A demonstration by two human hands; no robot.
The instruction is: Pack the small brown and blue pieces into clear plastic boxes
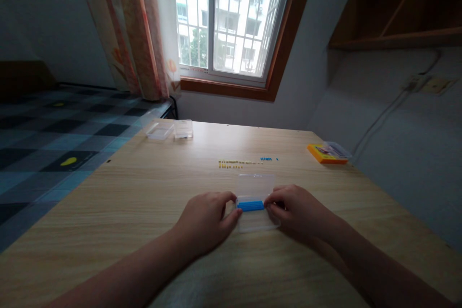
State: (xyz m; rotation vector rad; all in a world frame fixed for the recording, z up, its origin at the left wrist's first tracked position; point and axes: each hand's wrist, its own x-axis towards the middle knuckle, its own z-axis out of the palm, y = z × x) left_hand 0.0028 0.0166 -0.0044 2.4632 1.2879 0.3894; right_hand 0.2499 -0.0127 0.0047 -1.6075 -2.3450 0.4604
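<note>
A clear plastic box (257,222) lies on the wooden table in front of me, its see-through lid (255,185) folded back on the far side. A flat bundle of blue sticks (251,206) lies crosswise over the box's near part. My left hand (209,216) has thumb and forefinger closed at the bundle's left end. At the right end, the bent fingers of my right hand (294,207) pinch the bundle. The tips of the right fingers are partly hidden, and whether the sticks touch the box floor I cannot tell.
Beyond the box lie rows of small yellow pieces (231,163) and small blue pieces (266,159). Two clear boxes (159,130) (183,129) stand at the far left. An orange-yellow box (327,153) sits near the table's right edge. A checked bed (68,139) adjoins the left.
</note>
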